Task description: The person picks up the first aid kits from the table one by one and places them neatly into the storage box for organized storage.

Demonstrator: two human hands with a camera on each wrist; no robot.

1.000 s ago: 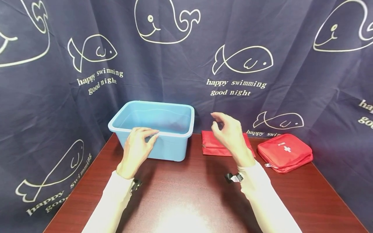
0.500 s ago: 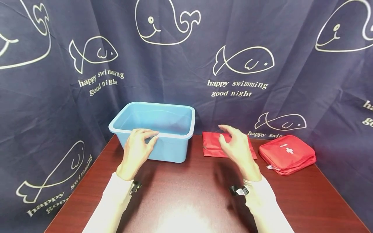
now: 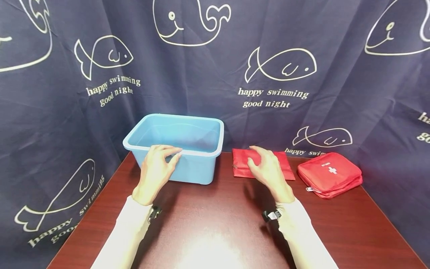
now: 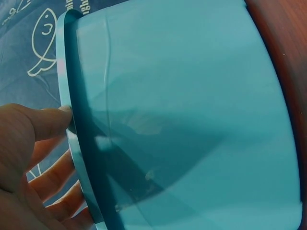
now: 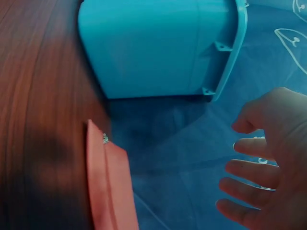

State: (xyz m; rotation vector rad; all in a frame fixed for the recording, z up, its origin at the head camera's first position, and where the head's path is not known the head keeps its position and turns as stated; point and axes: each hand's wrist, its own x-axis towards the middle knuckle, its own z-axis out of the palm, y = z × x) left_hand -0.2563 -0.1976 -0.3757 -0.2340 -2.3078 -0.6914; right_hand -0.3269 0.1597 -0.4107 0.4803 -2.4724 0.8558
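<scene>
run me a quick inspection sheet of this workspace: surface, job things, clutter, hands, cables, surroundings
surface: reddish-brown table, bright glare at the near middle
job things: blue bin standing upright, its floor hidden in these views; flat red pouch lying to the right of it, apart from it
clutter: nothing beyond a red bag with a white cross, at far right
hands: left hand holds the bin's near edge; right hand hovers by the pouch, holding nothing
cables: nothing seen
surroundings: dark blue curtain with white fish and whale drawings

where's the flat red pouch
In the head view, right of centre, the flat red pouch lies between the blue plastic bin and red white-cross bag.
</scene>
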